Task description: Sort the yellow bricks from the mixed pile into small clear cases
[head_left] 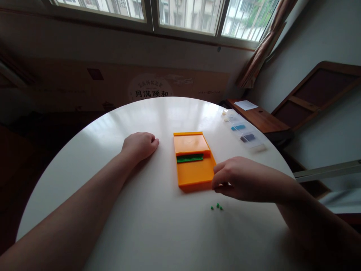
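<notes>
On a round white worktop (155, 229), an orange plastic case (196, 173) lies near the middle, between the two hands. Its far part is a flat, paler panel with a raised rim; its near part is an open hollow. A green ridged strip (190, 158) lies inside the hollow, along the edge beside the panel, starting at the left wall and ending short of the right one.

The right hand (234, 177) is at the near right corner of the case, fingers bent and thumb drawn in beneath them; whether it pinches anything or touches the rim, I cannot tell. The left hand (139, 145) rests on the worktop to the left of the case, apart from it, curled into a loose fist.

Just nearer than the right hand, a few tiny green pieces (217, 205) sit loose in a small cluster, outside the case. Towards the far right edge lies a row of clear plastic bags (255, 145), one with blue contents (238, 127), another with dark purplish ones (247, 137).

Past that edge, a white sheet of paper (246, 105) lies on a wooden stand (270, 123). Behind the worktop stands a printed cardboard panel (107, 84), below a window (188, 17) with a curtain (256, 64) at its right
</notes>
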`<act>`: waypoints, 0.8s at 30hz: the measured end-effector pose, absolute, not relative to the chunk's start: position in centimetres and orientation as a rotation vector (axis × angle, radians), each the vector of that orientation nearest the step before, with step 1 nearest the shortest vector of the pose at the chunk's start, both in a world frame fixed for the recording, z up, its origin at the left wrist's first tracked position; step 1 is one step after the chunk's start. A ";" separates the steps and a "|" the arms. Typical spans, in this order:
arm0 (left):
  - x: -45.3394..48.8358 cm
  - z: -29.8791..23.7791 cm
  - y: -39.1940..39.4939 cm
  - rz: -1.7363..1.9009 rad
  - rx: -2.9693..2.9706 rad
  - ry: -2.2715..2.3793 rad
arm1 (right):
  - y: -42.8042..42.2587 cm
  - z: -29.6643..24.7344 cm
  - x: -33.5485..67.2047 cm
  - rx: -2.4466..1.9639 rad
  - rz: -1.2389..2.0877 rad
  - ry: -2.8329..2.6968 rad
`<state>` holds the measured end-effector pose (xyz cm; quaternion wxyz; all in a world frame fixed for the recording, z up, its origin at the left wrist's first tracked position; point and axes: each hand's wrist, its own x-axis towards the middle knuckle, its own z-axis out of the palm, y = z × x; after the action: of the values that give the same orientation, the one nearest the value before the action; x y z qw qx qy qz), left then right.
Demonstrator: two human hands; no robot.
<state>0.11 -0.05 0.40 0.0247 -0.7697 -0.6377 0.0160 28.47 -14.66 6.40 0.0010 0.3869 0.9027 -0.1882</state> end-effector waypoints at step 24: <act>0.1 0.5 0.1 0.080 -2.386 -1.957 | -13.7 5.9 28.5 1.147 -0.703 2.997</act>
<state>0.05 0.13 0.53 0.0273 -0.7727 -0.6336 0.0258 28.53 -13.67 5.94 -0.0717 0.3484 0.9099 -0.2136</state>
